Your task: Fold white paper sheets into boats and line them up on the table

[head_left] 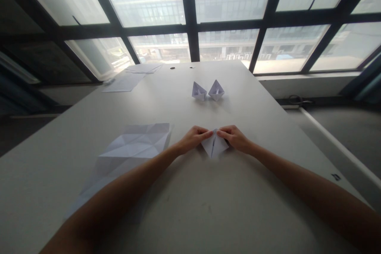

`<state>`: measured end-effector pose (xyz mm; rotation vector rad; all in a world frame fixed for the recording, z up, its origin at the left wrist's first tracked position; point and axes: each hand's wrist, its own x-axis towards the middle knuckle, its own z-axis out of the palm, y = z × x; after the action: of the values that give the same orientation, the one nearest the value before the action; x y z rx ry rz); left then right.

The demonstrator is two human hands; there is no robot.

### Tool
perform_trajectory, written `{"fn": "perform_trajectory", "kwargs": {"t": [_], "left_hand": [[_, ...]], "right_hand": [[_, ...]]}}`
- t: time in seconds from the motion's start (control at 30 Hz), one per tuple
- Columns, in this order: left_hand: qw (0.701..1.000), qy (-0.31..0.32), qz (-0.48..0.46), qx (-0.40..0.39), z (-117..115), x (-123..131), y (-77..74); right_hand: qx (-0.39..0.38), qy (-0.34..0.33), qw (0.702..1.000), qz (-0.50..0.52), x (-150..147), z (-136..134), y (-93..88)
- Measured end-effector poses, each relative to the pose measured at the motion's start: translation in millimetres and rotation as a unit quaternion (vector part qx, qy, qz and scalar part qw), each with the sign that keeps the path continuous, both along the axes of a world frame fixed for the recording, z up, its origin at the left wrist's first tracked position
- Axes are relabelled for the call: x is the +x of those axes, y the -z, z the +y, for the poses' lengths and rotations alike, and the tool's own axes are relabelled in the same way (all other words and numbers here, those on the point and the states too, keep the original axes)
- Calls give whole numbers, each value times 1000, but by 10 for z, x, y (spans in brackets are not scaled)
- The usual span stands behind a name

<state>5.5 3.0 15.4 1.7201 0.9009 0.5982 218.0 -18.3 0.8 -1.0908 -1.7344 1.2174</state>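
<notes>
A small folded piece of white paper (214, 147) lies on the pale table (238, 206), shaped like a downward-pointing triangle with a centre crease. My left hand (194, 138) pinches its upper left corner with closed fingers. My right hand (235, 137) pinches its upper right corner the same way. Both forearms stretch forward over the table. Two finished white paper boats (199, 91) (216, 90) stand side by side further back on the table.
A creased, unfolded white sheet (135, 145) lies left of my hands, overlapping another sheet toward me. More sheets (127, 81) rest at the far left edge. Large dark-framed windows (190, 20) stand behind the table. The table's right edge drops to a floor.
</notes>
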Motion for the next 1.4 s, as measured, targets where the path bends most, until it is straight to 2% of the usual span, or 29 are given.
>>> {"fn": "perform_trajectory", "kwargs": {"t": [0.13, 0.23, 0.33, 0.47, 0.6, 0.73, 0.87, 1.0, 1.17, 1.23, 1.4], "left_hand": [[999, -35, -23, -21, -36, 11, -20], [992, -100, -56, -44, -50, 27, -16], [975, -178, -117, -65, -20, 39, 32], [937, -261, -217, -82, 70, 36, 141], [909, -290, -283, -93, 130, 22, 214], [896, -298, -321, -75, 147, 20, 240], [886, -304, -345, -64, 158, 16, 257], [876, -300, -370, -73, 174, 6, 263], [889, -214, -379, -144, 142, 21, 209], [892, -198, -369, -170, 122, 29, 183], [887, -256, -355, -145, 123, 28, 197]], "right_hand": [[-10, 24, 999, 18, 4, -20, -18], [-25, 57, 997, 55, 16, -10, 28], [-28, 114, 988, 97, 32, 33, 104], [-3, 210, 967, 142, 56, 94, 167], [19, 274, 947, 166, 95, 128, 176], [21, 311, 928, 203, 134, 162, 196], [11, 313, 921, 232, 145, 180, 208], [36, 294, 930, 217, 139, 150, 176], [81, 269, 943, 178, 121, 93, 122], [86, 256, 948, 167, 107, 79, 112], [70, 199, 970, 120, 86, 65, 134]]}}
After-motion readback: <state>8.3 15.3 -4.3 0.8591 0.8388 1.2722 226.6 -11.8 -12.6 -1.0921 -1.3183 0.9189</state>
